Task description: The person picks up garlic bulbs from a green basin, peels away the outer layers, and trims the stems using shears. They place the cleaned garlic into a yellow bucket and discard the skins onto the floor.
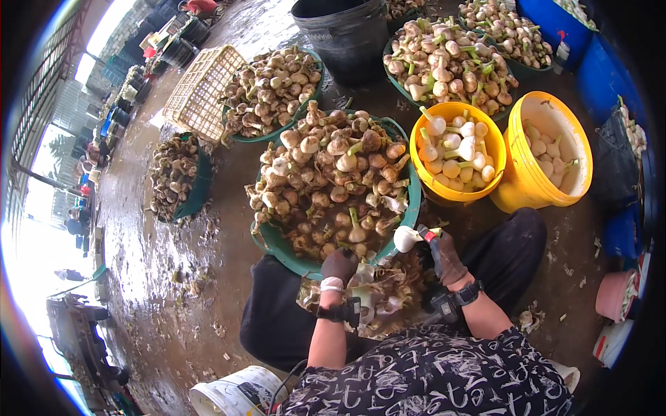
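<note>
My left hand [339, 265], in a dark glove, rests at the near rim of a green basin [413, 196] heaped with unpeeled, dirty garlic bulbs [333, 182]; whether it grips a bulb I cannot tell. My right hand [445, 258], also gloved, holds a small red-handled tool [428, 236] against a peeled white garlic bulb [406, 238]. A pile of garlic skins and trimmings [383, 291] lies on my lap between the two forearms.
Two yellow buckets [494, 151] [579, 149] of peeled white garlic stand to the right. More green basins of garlic [272, 90] [447, 64], a black bin [347, 35], a cream crate [201, 93], blue containers [610, 83], a white bucket [236, 392] and wet concrete floor surround me.
</note>
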`<control>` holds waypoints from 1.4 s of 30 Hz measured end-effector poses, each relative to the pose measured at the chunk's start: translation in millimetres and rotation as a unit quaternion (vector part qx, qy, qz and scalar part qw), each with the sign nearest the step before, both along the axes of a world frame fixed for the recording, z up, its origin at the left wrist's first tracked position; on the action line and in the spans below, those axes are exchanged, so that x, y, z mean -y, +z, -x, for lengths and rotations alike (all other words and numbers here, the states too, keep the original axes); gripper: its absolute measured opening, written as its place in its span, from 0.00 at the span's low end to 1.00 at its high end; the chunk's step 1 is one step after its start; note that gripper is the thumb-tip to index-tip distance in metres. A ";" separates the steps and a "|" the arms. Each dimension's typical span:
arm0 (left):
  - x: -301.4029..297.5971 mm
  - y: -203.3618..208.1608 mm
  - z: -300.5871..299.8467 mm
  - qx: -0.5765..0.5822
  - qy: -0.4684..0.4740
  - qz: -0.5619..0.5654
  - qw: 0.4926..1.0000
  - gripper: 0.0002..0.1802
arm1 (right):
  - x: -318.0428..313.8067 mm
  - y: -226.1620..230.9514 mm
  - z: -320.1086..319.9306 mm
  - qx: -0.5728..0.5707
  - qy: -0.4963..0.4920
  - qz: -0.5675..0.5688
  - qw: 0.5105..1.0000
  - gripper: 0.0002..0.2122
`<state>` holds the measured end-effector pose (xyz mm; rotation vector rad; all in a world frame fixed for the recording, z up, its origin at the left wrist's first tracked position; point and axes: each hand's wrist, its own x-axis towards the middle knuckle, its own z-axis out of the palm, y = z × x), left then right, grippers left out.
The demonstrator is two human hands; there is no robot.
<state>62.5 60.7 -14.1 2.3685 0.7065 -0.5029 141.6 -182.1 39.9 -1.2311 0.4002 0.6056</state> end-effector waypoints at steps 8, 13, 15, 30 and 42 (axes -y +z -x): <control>-20.5 -84.6 -58.3 0.003 0.046 -0.008 0.999 0.43 | 42.8 94.1 -40.3 0.053 -0.018 -0.455 0.889 0.38; -2.1 -69.7 -66.2 0.077 0.009 0.031 0.996 0.35 | 34.7 31.1 -39.8 0.176 0.049 0.027 0.983 0.25; 11.5 -47.4 -56.2 0.154 0.018 0.152 0.976 0.28 | 13.8 -16.7 -28.8 0.288 0.101 0.152 0.940 0.22; 59.2 80.1 2.7 0.271 -0.189 0.005 0.944 0.32 | -14.2 -27.2 8.5 0.329 0.319 0.220 0.861 0.12; 73.6 98.0 25.8 0.358 -0.118 -0.147 0.915 0.48 | -1.4 -0.8 34.0 -0.040 0.238 -0.173 0.955 0.17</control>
